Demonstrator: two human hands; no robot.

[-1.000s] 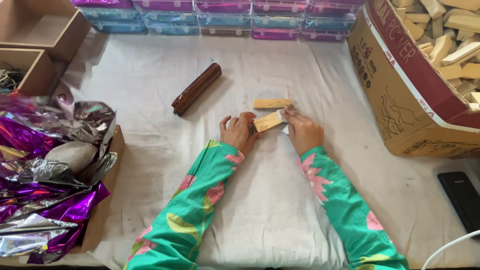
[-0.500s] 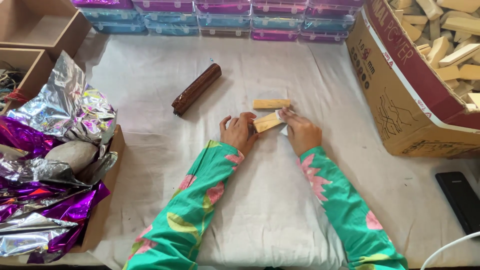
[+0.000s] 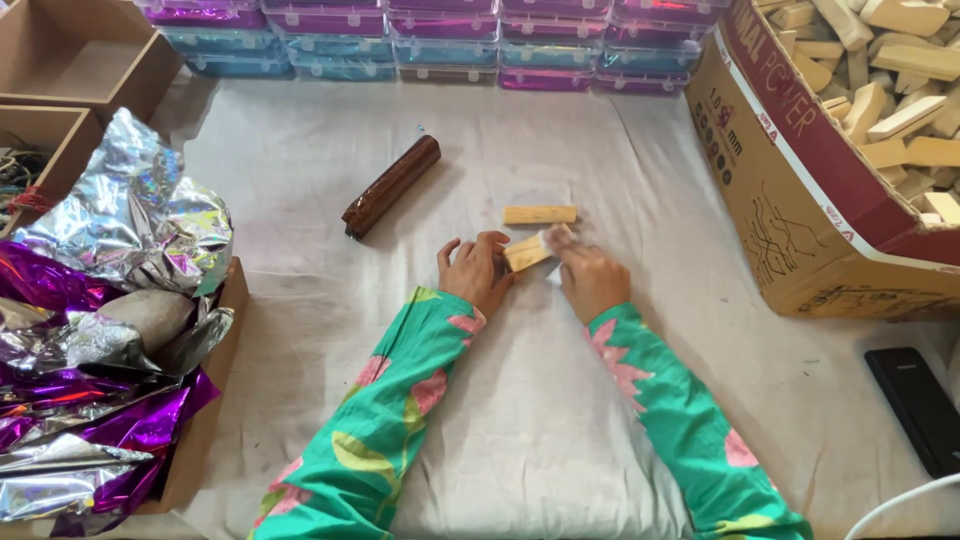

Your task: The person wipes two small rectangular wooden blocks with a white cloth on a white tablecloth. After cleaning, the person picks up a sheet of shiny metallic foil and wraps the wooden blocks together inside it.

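Observation:
My left hand (image 3: 476, 272) and my right hand (image 3: 590, 278) hold one small pale wooden block (image 3: 526, 252) between their fingertips, just above the white cloth (image 3: 540, 420). A second block of the same kind (image 3: 539, 215) lies flat on the cloth a little beyond them, apart from both hands. A dark brown wrapped stick (image 3: 391, 186) lies at an angle to the left of that block. Both sleeves are green with pink flowers.
A big cardboard box (image 3: 800, 190) full of wooden blocks stands at the right. Crumpled silver and purple foil (image 3: 110, 330) fills a box at the left. Rows of coloured plastic cases (image 3: 440, 40) line the back. A black phone (image 3: 915, 405) lies at the lower right.
A silver foil sheet at the left has risen and unfolded upward. Both hands stay on the block with only slight finger movement.

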